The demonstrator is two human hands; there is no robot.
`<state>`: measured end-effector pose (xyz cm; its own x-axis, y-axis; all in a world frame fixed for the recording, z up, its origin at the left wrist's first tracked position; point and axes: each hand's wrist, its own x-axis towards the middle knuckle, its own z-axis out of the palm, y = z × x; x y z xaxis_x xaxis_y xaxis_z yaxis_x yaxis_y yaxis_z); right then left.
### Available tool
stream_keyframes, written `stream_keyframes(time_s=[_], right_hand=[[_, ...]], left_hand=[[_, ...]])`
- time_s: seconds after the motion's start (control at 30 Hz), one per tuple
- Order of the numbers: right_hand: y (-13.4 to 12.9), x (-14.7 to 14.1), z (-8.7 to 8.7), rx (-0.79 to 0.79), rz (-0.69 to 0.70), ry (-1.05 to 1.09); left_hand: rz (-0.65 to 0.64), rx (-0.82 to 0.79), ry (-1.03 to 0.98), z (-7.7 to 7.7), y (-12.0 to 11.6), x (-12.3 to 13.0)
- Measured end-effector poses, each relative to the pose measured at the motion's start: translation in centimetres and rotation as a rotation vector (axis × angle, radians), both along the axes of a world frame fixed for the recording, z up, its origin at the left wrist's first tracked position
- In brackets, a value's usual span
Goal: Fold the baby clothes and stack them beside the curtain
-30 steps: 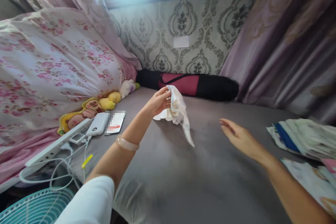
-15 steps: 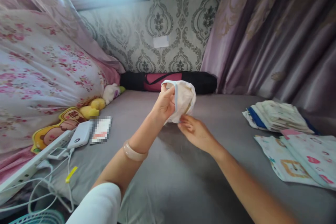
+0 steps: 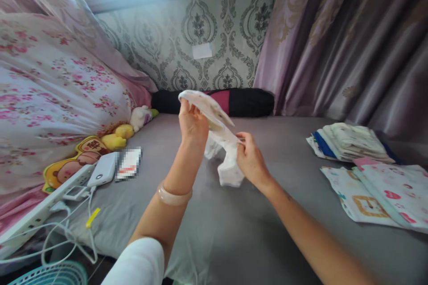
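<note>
A small white cloth garment (image 3: 224,136), its exact kind unclear, hangs spread in the air above the bed. My left hand (image 3: 194,122) is raised under its upper left end, with the fingers closed on the folded edge. At the right side, my right hand (image 3: 250,156) pinches the cloth between thumb and fingers. Part of the garment droops in loose folds below and between the hands, clear of the sheet. A pale bangle (image 3: 174,195) circles my left wrist.
Folded cloths (image 3: 354,140) are stacked at right, with printed cloths (image 3: 391,193) in front. A power strip (image 3: 47,211), cables, a white power bank (image 3: 103,170) and plush toys (image 3: 123,131) lie left. A black-and-red long bag (image 3: 250,101) lies against the wall; a blue basket (image 3: 56,271) stands lower left.
The garment has gone from bunched up to stretched out, its lower part hanging free. My left hand moved left and turned palm-up; my right hand moved slightly right and now pinches the edge.
</note>
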<state>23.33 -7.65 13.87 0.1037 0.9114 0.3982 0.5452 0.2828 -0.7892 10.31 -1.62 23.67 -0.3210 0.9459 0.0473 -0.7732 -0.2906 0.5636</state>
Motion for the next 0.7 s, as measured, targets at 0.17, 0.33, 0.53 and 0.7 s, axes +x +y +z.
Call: stream_keyframes(time_s=[0.17,0.33,0.53,0.7], right_hand=[[0.0,2.2,0.7,0.039,0.05,-0.316],[0.2,2.3,-1.0,-0.114,0.033,-0.633],[-1.7,3.7,-3.7,-0.226,0.18,-0.797],[-3.4,5.0,-6.1,-0.113,0.269,-0.633]], left_hand=[[0.012,-0.266,-0.113,-6.4,0.1,-2.6],[-0.127,-0.423,-0.038,-10.8,-2.1,-3.0],[-0.339,-0.468,0.132,-11.6,-8.2,-5.0],[-0.603,-0.551,0.607,-12.8,-11.1,-8.5]])
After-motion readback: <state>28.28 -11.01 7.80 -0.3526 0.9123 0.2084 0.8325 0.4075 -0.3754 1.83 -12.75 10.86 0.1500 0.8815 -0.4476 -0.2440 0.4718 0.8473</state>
